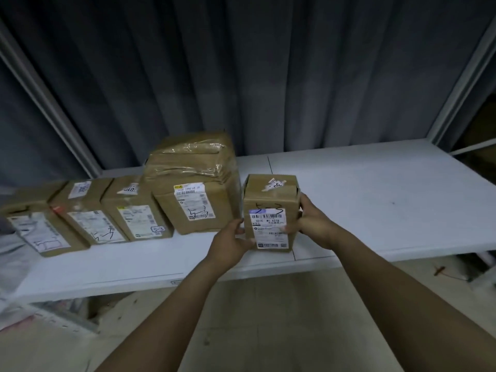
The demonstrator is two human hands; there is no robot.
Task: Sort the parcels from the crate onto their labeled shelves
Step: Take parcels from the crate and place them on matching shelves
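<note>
I grip the small brown parcel (271,200) between my left hand (231,245) and right hand (314,224). It stands upright on the white shelf (381,200), barcode label facing me. At its 9 o'clock, four brown parcels (134,210) stand in a row.

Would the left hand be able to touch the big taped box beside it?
Probably yes. The left hand sits right beside the big taped box, nothing between them, though it is busy holding the small box.

A small box (271,213) is gripped on a white shelf (375,200) by the left hand (231,244) and right hand (312,222), beside four parcels (196,183).
</note>
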